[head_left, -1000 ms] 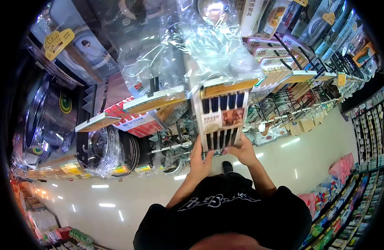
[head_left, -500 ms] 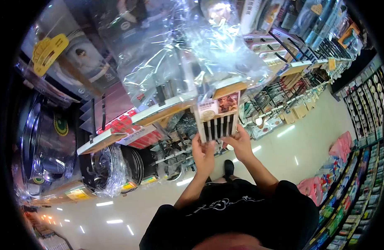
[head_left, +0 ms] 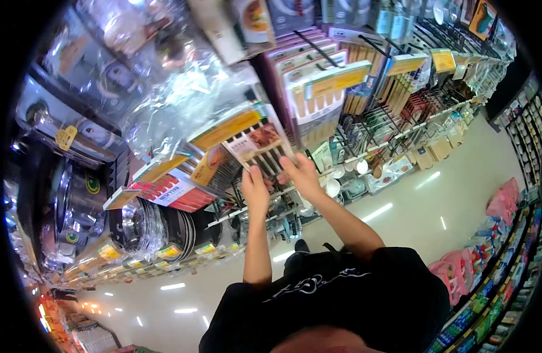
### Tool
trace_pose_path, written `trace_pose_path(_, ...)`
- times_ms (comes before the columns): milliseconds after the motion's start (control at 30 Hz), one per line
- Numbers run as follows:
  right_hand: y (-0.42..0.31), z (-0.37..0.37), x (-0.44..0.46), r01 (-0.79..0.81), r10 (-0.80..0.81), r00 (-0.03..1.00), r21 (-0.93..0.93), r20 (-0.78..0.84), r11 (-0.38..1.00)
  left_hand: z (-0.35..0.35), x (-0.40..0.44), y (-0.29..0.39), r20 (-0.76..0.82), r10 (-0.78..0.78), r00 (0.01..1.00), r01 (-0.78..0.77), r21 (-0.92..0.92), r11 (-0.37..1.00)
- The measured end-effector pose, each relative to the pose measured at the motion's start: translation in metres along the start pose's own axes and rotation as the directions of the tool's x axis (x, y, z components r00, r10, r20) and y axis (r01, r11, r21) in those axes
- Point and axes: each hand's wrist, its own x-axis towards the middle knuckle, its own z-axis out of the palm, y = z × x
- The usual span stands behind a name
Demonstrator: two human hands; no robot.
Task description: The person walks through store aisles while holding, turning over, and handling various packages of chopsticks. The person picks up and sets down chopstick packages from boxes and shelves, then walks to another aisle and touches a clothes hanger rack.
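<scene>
A flat chopstick pack (head_left: pixel 260 140) with a food picture and several dark sticks hangs tilted among the rack goods. My left hand (head_left: pixel 257 190) grips its lower left corner, thumb on the front face. My right hand (head_left: pixel 303 176) is closed on the lower right edge, fingers partly behind the pack. The pack's upper part lies against the shelf's yellow price label (head_left: pixel 227 129), and I cannot tell whether it is on the hook. Just right of it hang packs of light wooden chopsticks (head_left: pixel 318 106).
Red-and-white boxes (head_left: pixel 180 191) hang to the left, above wrapped pans (head_left: pixel 143 226). Plastic-wrapped goods (head_left: pixel 183 94) bulge out overhead. Lower hooks hold spoons and small tools (head_left: pixel 371 138). Across the aisle floor (head_left: pixel 394 220) are pink bags (head_left: pixel 453 273) beside another shelf.
Both hands have moved the chopstick pack up and left, from in front of the rack to in among the hanging goods. My view has shifted to the right along the shelf.
</scene>
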Motion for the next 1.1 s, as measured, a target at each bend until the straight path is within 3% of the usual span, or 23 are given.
trace_pose_path(100, -0.005, 0.015, 0.020, -0.029, 0.030, 1.000, 0.095, -0.007, 0.995, 0.004, 0.015, 0.007, -0.064, -0.025, 0.998, 0.029, 0.050, 0.998)
trace_pose_path(267, -0.009, 0.023, 0.043, -0.076, 0.075, 0.997, 0.074, 0.014, 0.994, 0.002, 0.039, 0.015, -0.099, -0.075, 0.992, 0.084, 0.096, 0.992)
trace_pose_path(333, -0.013, 0.024, 0.035, -0.098, 0.097, 0.995, 0.120, 0.014, 0.988, 0.004, 0.043, 0.013, -0.097, -0.154, 0.983, 0.153, -0.020, 0.988)
trace_pose_path(367, -0.013, 0.023, 0.029, -0.093, 0.094, 0.996, 0.178, 0.006, 0.980, 0.002, 0.047, 0.003, -0.082, -0.236, 0.968, 0.220, -0.170, 0.960)
trace_pose_path(400, -0.014, 0.018, 0.021, -0.085, 0.088, 0.996, 0.234, -0.003, 0.969, 0.011, 0.038, 0.004, -0.177, -0.208, 0.962, 0.176, -0.178, 0.968)
trace_pose_path(467, -0.017, -0.016, -0.012, -0.151, 0.138, 0.984, 0.123, 0.112, 0.981, 0.038, 0.013, 0.005, -0.358, -0.149, 0.922, 0.086, -0.186, 0.979)
trace_pose_path(500, -0.028, -0.038, -0.034, -0.200, 0.181, 0.966, 0.089, 0.184, 0.976, 0.049, -0.003, 0.009, -0.381, -0.176, 0.908, 0.088, -0.238, 0.967)
trace_pose_path(567, -0.045, -0.086, -0.064, -0.271, 0.248, 0.927, 0.046, 0.280, 0.961, 0.078, -0.041, 0.003, -0.410, -0.089, 0.908, 0.003, -0.208, 0.978)
trace_pose_path(633, -0.053, -0.134, -0.085, -0.326, 0.297, 0.899, 0.038, 0.321, 0.945, 0.123, -0.083, 0.008, -0.351, -0.025, 0.936, -0.044, -0.186, 0.982)
trace_pose_path(800, -0.101, -0.239, -0.108, -0.143, 0.156, 0.985, -0.156, 0.076, 0.977, 0.247, -0.154, 0.005, 0.019, 0.149, 0.989, -0.142, -0.217, 0.966)
trace_pose_path(867, -0.118, -0.280, -0.117, -0.086, 0.086, 0.996, -0.157, -0.012, 0.984, 0.292, -0.163, 0.002, 0.160, 0.110, 0.981, -0.058, -0.299, 0.952)
trace_pose_path(1033, -0.160, -0.379, -0.153, 0.040, -0.077, 0.956, -0.134, -0.282, 0.990, 0.401, -0.186, 0.002, 0.545, 0.108, 0.832, 0.051, -0.267, 0.962)
trace_pose_path(1100, -0.181, -0.418, -0.171, -0.012, -0.034, 0.930, -0.122, -0.365, 0.992, 0.451, -0.200, -0.004, 0.664, 0.124, 0.738, 0.089, -0.278, 0.956)
